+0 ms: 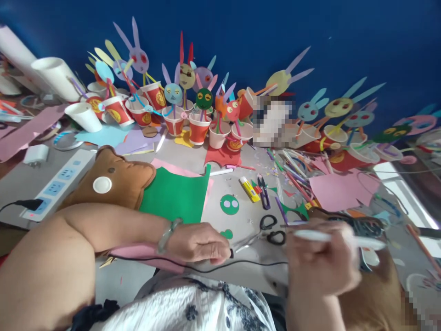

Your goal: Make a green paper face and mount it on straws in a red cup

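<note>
My right hand (327, 257), blurred by motion, is closed round a white marker (312, 235) held nearly level above the table. My left hand (201, 241) rests closed near the table's front edge. A small black cap (231, 253) pokes out at its fingertips. Just beyond those fingers lies a small green paper piece (227, 234), and behind it a green paper disc (229, 210) with two pale ovals. Black-handled scissors (268, 224) lie between my hands. A yellow glue stick (250, 189) and thread snips (263, 193) sit farther back.
Paper cups (200, 131) with rabbit-headed paper figures line the blue wall. Green paper (172, 195) lies beside a brown cushion (110, 177) and a power strip (57, 181). A black cable (255, 263) crosses the front. Pink paper (341, 191) and scraps lie right.
</note>
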Tool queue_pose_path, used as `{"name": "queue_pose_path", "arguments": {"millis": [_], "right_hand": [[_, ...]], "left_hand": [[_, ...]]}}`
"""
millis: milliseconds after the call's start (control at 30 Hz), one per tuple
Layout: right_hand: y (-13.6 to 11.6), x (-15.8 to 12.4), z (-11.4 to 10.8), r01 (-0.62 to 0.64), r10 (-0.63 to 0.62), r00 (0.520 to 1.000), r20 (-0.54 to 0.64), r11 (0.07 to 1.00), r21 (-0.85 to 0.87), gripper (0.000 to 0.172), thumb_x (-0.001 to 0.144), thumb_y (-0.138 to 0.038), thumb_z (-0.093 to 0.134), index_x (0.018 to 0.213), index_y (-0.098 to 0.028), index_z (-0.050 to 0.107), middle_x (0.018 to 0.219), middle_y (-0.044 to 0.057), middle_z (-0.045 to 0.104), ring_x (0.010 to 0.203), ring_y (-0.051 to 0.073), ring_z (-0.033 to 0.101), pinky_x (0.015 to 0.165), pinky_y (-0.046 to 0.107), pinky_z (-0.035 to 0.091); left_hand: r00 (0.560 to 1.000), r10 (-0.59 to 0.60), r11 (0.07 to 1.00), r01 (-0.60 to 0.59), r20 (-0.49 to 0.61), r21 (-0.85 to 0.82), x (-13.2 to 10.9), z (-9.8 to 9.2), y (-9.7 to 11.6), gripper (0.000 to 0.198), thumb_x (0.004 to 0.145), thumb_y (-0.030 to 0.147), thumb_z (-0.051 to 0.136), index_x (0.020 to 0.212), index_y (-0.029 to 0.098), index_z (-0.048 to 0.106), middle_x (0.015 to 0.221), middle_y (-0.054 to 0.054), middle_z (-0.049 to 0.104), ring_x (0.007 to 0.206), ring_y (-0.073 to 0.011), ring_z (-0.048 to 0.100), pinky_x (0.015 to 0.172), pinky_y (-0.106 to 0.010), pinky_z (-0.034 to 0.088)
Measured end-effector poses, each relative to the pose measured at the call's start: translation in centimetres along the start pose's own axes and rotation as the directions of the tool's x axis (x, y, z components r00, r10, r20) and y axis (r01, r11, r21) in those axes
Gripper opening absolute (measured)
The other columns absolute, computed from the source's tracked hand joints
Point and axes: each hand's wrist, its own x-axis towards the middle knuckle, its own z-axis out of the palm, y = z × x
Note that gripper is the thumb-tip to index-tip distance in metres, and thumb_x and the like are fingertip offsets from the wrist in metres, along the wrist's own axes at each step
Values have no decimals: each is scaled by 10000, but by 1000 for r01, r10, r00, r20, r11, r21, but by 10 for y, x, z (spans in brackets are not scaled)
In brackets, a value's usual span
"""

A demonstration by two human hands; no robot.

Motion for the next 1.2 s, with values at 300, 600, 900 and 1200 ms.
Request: {"name": "queue_pose_path", "arguments": {"millis": [300,600,900,1200], "right_hand": [[21,-9,14,275,-338,936,-97,876,-396,181,933,-264,599,1085,-187,660,727,10,708,499,122,606,460,255,485],[33,5,8,440,-61,826,560,690,-574,362,924,-113,485,1242,-219,621,929,78,724,871,241,634,735,381,502],[38,1,16,360,-164,907,389,781,-511,435,953,-143,500,1378,-232,516,968,61,756,848,215,690,794,399,538],[44,-3,18,288,-140,943,301,796,-532,355,960,-222,536,1307,-213,605,965,91,757,796,218,737,714,361,604]], "left_hand": [[985,172,505,-78,-11,860,5,10,-35,264,989,343,476,861,166,623,1077,-107,672,1021,-236,586,922,-400,392],[993,88,369,40,-78,929,2,14,-45,265,959,362,551,918,149,703,1418,-143,551,1303,-289,483,1116,-440,276],[994,90,405,26,-68,914,0,14,-42,334,993,358,469,893,123,683,1389,-157,570,1296,-309,502,1155,-437,248],[986,144,425,10,-79,905,2,12,-44,284,978,325,501,916,123,690,1346,-148,579,1243,-284,509,1151,-413,266]]}}
